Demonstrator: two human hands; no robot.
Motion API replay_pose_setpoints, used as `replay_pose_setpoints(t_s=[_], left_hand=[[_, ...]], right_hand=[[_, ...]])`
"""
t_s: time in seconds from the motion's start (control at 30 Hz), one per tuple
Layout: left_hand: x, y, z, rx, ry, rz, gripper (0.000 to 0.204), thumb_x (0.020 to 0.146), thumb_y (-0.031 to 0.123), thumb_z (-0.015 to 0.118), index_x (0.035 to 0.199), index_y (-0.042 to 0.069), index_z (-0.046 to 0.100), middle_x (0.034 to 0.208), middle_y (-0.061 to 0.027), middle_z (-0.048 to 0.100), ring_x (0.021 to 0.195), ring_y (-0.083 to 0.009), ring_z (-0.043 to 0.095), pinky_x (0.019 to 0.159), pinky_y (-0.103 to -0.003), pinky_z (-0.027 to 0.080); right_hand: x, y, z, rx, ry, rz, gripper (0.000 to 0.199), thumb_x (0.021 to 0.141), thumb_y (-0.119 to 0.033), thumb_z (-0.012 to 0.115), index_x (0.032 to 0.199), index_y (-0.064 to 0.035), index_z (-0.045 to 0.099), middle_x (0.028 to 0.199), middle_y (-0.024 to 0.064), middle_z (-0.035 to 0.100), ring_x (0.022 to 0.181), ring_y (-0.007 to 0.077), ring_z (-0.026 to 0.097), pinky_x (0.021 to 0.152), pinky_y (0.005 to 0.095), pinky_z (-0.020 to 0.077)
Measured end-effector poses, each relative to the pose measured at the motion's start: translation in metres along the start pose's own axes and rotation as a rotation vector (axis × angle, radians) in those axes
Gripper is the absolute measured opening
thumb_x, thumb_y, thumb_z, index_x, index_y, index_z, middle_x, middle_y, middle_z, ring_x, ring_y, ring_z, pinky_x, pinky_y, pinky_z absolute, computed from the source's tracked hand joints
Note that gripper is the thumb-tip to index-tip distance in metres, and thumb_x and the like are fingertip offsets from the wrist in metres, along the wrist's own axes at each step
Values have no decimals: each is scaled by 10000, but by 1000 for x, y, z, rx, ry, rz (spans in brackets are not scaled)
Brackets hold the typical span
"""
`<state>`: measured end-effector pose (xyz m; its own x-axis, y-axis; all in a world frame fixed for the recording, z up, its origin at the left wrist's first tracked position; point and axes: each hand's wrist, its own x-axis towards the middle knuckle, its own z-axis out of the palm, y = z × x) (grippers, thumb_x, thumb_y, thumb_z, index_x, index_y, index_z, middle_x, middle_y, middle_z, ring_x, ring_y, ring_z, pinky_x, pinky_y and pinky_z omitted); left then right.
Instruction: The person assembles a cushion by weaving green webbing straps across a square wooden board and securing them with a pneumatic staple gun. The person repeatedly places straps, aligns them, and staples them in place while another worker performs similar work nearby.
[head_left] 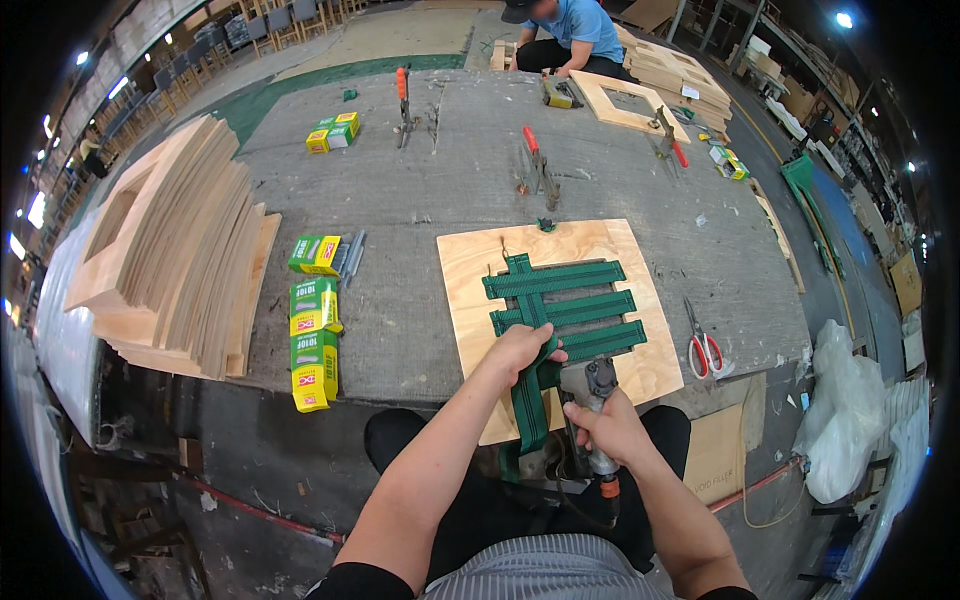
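Observation:
A square plywood frame [650, 300] lies at the near edge of the workbench, overhanging toward my lap. Several green webbing straps [565, 278] run across its opening, and one lengthwise strap crosses them near their left ends. My left hand [522, 350] pinches that lengthwise strap [530, 412] at the lowest crossing; its loose end hangs past the frame's near edge. In my right hand [612, 430] is a pneumatic staple gun [590, 384], gripped by the handle with an orange hose fitting below. Its nose is close to the strap beside my left fingers; the exact contact is hidden.
Red-handled scissors [704, 352] lie right of the frame. Green-and-yellow staple boxes [315, 305] and loose staple strips [352, 258] are at the left, beside a tall stack of plywood frames [190, 250]. Toggle clamps [540, 170] stand farther back. A person in blue [580, 35] works across the bench [400, 200].

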<state>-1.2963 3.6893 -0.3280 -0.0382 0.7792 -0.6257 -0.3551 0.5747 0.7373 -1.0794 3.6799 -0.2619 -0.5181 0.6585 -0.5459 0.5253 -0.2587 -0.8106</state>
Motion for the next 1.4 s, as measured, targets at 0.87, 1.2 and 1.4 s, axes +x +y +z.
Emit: replay_pose_setpoints(t_s=[0.87,1.2,1.4], left_hand=[[-21,-28,25,283,201,315,462,1098,385,501,1083,-13,735,790,-133,744,737,-202,699,708,-364,541],[-32,-71,56,798,506,1038,322,982,193,687,764,18,528,697,-177,531,625,-423,568,571,-494,452],[-37,-67,55,921,534,1019,211,973,129,671,808,32,581,727,-148,559,670,-383,592,589,-471,471]], right_hand=[[26,41,-88,590,171,-17,232,938,-172,774,1105,-50,667,780,50,639,569,165,614,486,334,515],[168,-21,-195,577,99,31,404,897,-277,807,1195,-55,650,921,77,634,771,198,630,627,408,551],[208,-64,-194,-32,307,-78,774,768,-424,876,1265,123,645,1231,244,702,1089,359,698,942,467,543]])
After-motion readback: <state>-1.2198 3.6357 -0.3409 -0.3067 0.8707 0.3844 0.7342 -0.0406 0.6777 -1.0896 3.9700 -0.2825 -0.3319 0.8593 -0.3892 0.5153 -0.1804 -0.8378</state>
